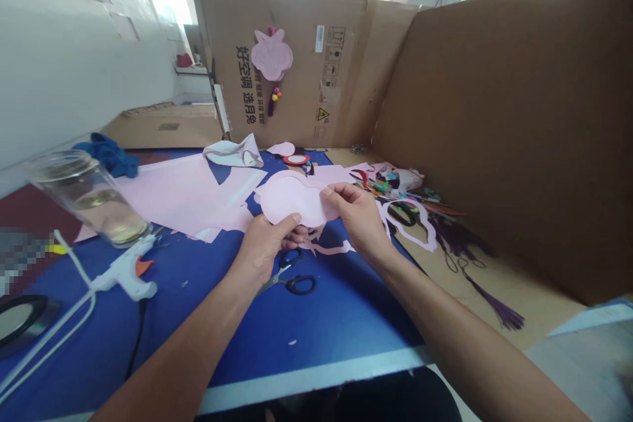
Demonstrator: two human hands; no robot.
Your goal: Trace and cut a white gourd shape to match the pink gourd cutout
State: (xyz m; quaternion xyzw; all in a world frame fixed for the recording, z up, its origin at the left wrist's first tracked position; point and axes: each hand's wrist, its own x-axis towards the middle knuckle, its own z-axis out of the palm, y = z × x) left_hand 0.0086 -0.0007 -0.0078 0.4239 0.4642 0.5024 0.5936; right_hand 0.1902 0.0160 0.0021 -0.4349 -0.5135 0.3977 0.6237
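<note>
A pale pink paper cutout [291, 196] with rounded lobes is held up over the blue table. My left hand [267, 244] pinches its lower left edge between thumb and fingers. At the cutout's right end, my right hand [357, 211] grips the edge with thumb and forefinger. Black-handled scissors [291, 281] lie on the table just below my left hand, their blades partly hidden by it. Curled pink paper scraps [331, 249] lie under the cutout. Larger pink sheets [182, 194] spread out behind and to the left.
On the left are a glass jar [93, 201] with liquid, a white glue gun [131, 273], a tape roll [22, 323] and a blue cloth [111, 153]. Cardboard walls [494, 112] enclose the back and right. A pink ornament [271, 56] hangs there; purple tassels [494, 303] lie right.
</note>
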